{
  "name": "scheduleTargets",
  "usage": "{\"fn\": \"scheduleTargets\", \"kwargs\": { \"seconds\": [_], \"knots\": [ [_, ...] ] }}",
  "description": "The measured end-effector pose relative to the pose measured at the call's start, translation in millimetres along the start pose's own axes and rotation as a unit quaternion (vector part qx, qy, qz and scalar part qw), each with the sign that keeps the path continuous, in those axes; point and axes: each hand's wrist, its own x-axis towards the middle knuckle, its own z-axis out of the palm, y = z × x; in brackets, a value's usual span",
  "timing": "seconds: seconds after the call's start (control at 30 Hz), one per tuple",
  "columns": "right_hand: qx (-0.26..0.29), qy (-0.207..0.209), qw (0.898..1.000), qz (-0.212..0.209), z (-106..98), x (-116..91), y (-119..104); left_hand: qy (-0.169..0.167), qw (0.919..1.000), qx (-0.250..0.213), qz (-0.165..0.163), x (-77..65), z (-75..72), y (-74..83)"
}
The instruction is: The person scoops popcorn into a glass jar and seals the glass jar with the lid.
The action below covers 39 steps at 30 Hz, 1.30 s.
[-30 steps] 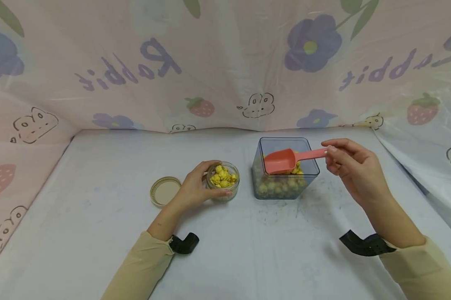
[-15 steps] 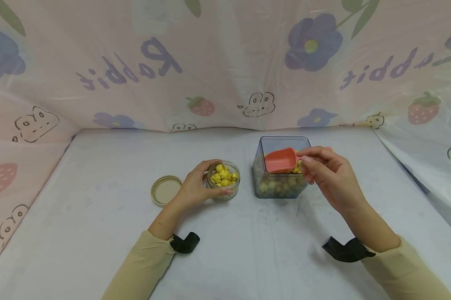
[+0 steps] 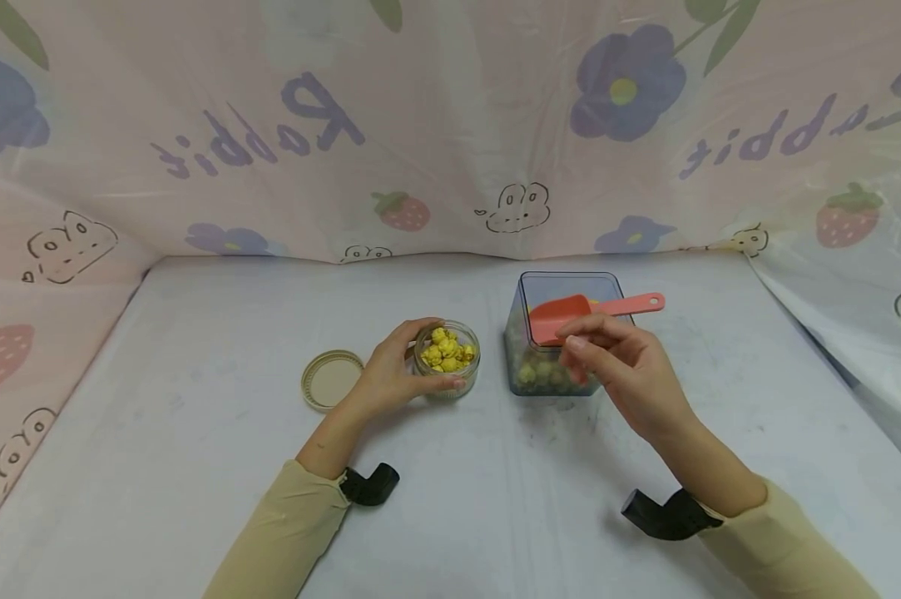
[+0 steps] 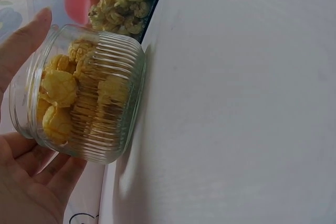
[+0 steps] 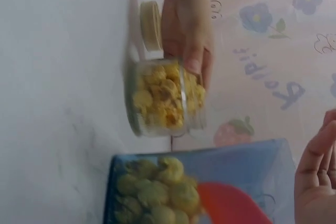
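Observation:
A small ribbed glass jar (image 3: 473,371) filled with yellow popcorn (image 3: 444,348) stands on the table in the head view. My left hand (image 3: 386,373) grips its side, thumb near and fingers at the far side. To the right stands a clear bluish square container (image 3: 520,366) with more popcorn. A pink scoop (image 3: 558,316) lies in that container, its handle (image 3: 637,304) jutting over the right rim. My right hand (image 3: 633,374) hovers in front of the container, fingers loosely bent and holding nothing; it hides part of the container's front.
Left of the jar, partly behind my left wrist, a round gold-coloured lid (image 3: 330,379) lies flat on the white-covered table (image 3: 195,416). A printed curtain (image 3: 450,125) closes off the back and both sides.
My right hand has let go of the scoop's handle and moved left across the container's front. The scoop stays in the container. My left hand keeps its hold on the jar.

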Motion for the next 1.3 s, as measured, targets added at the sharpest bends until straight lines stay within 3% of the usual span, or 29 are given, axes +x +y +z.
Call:
{"fn": "scheduleTargets", "kwargs": {
  "seconds": [0.3,0.8,1.3],
  "knots": [
    [-0.049,-0.012,0.998,0.026,13,-7,13,0.004,1.0000,-0.001,-0.006,-1.3,-0.2,1.2],
    [-0.045,-0.045,0.996,0.065,35,-17,32,0.007,0.9999,-0.009,-0.006,-0.2,1.2,-1.1],
    [-0.139,-0.043,0.985,0.091,51,-20,52,0.006,1.0000,-0.006,-0.004,-0.6,1.3,-0.2]
  ]
}}
